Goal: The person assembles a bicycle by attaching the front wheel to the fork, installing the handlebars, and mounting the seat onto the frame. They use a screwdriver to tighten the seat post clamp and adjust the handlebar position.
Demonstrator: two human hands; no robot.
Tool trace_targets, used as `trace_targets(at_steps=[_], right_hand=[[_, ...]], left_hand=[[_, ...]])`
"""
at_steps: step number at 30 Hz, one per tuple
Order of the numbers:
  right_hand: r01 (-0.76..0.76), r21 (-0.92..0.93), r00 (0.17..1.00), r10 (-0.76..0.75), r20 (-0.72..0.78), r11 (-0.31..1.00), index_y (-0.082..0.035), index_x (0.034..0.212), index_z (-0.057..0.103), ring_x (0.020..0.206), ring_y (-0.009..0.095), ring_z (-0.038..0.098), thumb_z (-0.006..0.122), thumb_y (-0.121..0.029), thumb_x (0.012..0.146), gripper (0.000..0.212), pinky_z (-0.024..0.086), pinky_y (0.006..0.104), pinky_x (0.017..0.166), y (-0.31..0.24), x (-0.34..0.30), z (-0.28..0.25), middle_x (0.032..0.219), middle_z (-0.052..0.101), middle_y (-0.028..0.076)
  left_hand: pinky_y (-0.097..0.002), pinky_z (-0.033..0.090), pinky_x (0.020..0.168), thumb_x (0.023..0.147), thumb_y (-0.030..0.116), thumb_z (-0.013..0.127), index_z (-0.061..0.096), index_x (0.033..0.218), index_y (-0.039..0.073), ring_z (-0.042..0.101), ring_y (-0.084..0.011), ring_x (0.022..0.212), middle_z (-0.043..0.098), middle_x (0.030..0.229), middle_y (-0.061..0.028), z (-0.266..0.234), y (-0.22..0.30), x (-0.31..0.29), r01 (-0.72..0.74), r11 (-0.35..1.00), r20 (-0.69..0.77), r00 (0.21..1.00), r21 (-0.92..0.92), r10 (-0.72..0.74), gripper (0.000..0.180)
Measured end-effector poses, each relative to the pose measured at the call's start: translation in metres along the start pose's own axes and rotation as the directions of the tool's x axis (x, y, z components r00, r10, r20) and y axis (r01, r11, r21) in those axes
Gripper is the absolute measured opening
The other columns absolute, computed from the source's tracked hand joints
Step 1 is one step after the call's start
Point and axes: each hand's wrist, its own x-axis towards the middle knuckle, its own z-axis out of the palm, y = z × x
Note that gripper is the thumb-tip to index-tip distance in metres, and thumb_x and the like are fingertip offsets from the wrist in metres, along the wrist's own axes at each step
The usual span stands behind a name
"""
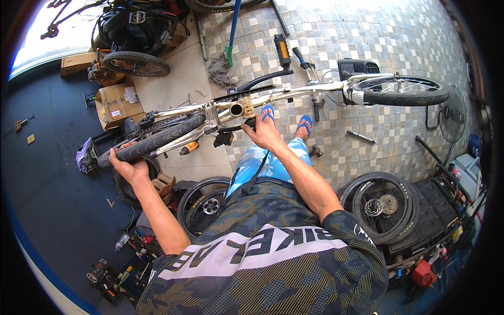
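Observation:
A pale cream bicycle frame (184,109) stretches across in front of me. On its left end is a wheel with a black knobby tyre (181,131), and my left hand (127,164) is closed around the tyre's near-left edge. Close to the round opening of the bottom bracket (237,109), my right hand (264,135) curls its fingers on a black crank arm (229,129). A black pedal (223,139) hangs just left of that hand. On the far side, a pedal with an orange reflector (283,50) stands out. The other wheel (404,98) lies to the right.
Loose wheels (379,207) lie at lower right, beside a black crate (430,210). Another wheel (202,205) is near my left side. A mop head (223,71), a cardboard box (118,105) and an orange-and-black tool (189,148) sit beyond and under the bicycle. A fan (452,113) stands far right.

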Motion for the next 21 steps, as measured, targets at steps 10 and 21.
trace_targets(at_steps=[10, 21], right_hand=[[-0.024, 0.029, 1.0, 0.024, 0.011, 0.999, 0.008, 0.119, 0.058, 0.095, 0.051, 0.072, 0.055, -0.063, 0.098, 0.075, 0.051, 0.0557, 0.095, -0.003, -0.0017, -0.002, 0.093, 0.073, 0.034], [-0.029, 0.008, 0.999, 0.029, 0.015, 1.0, 0.008, 0.12, 0.058, 0.095, 0.052, 0.071, 0.054, -0.064, 0.098, 0.075, 0.05, 0.0562, 0.095, -0.0017, -0.0012, -0.0004, 0.092, 0.073, 0.034]], left_hand=[[-0.0485, 0.057, 0.088, 0.094, 0.031, 0.071, 0.052, 0.099, 0.013, 0.064, -0.0255, 0.086, 0.061, 0.088, -0.009, -0.0048, 0.0003, 0.0032, 0.006, 1.0, 0.0, 1.0, -0.007, -0.006, 0.027], [-0.049, 0.058, 0.087, 0.093, 0.032, 0.071, 0.052, 0.099, 0.013, 0.064, -0.0263, 0.086, 0.061, 0.088, -0.0095, -0.0014, 0.0005, 0.0012, 0.003, 1.0, 0.0, 1.0, 0.01, -0.003, 0.027]])
